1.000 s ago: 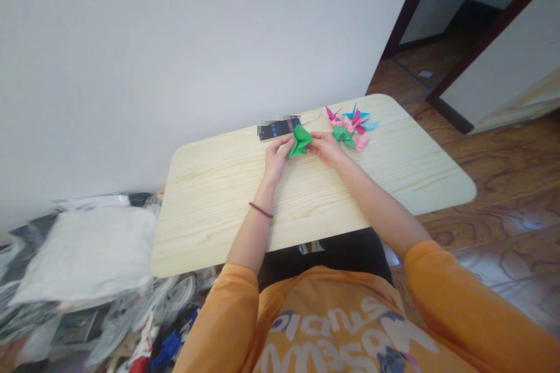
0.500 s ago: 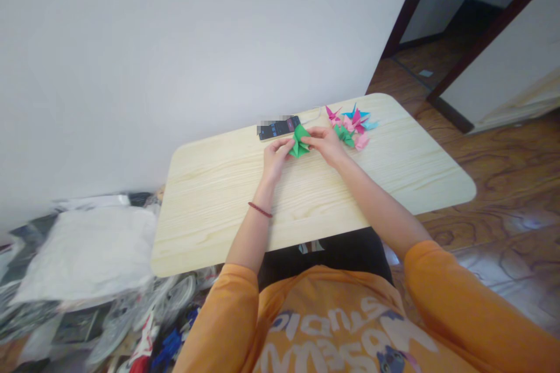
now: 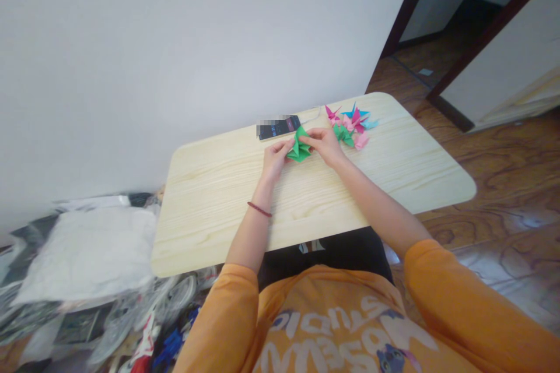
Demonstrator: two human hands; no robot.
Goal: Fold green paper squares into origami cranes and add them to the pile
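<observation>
Between my hands is a sheet of green origami paper [image 3: 299, 151], creased and partly folded, held just above the table. My left hand [image 3: 276, 157] pinches its left side between thumb and fingers. On the upper right side, my right hand [image 3: 322, 143] grips the paper, its thumb and fingertips closed on a fold. Several folded paper cranes lie right of my right hand: a green crane [image 3: 344, 134], a magenta crane [image 3: 359, 120], a blue crane [image 3: 355, 111] and pink ones among them. The underside of the held paper is hidden.
A phone [image 3: 279, 127] with its screen lit lies behind the paper, a white cable [image 3: 312, 115] at its right end. The pale wooden table [image 3: 210, 204] stands against a white wall. A white cushion-like bundle [image 3: 87, 250] and bagged items crowd the floor at left.
The green paper has spread a little, and more of its folds show toward me. Both hands keep nearly the same place and grip.
</observation>
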